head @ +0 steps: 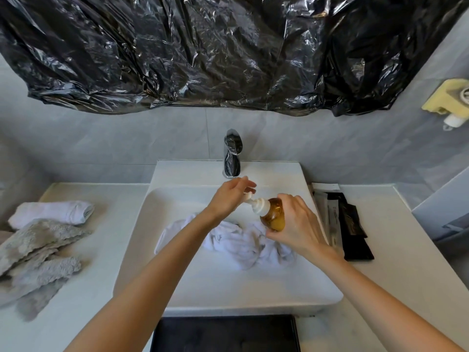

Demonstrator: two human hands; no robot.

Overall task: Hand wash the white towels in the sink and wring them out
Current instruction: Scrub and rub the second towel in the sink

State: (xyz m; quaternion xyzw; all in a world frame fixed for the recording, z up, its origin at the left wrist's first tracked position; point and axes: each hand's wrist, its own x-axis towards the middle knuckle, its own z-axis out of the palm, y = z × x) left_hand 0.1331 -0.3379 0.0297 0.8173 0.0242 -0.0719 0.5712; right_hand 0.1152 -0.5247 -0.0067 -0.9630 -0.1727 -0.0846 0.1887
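Two hands over the sink [291,174]: right hand [294,224] wrapped round the body of a tilted amber soap bottle [275,214], left hand [229,196] with fingers loosely extended at the white pump head, cupped near the nozzle and gripping nothing. One white towel [243,242] crumpled in the middle of the basin, directly beneath both hands, looking wet and slumped. Likely heavy with water, limp, shapeless, clinging to the smooth porcelain; best gathered by bunching a thick fold in each fist, then twisted from opposite ends for wringing. Soap likely to make cloth and bottle slippery. Another white towel [53,212], rolled and dry-looking, near the bench [106,262] left edge toward the back, soft and light. Beside it, toward the front left corner, a grey shaggy cloth [38,252] with a fluffy pile. Chrome tap [232,153] at the back rim of the sink, glossy. Dark flat packets [352,224] along the sink's right side. Crinkled black plastic sheet [203,52] across the grey tiled wall above.
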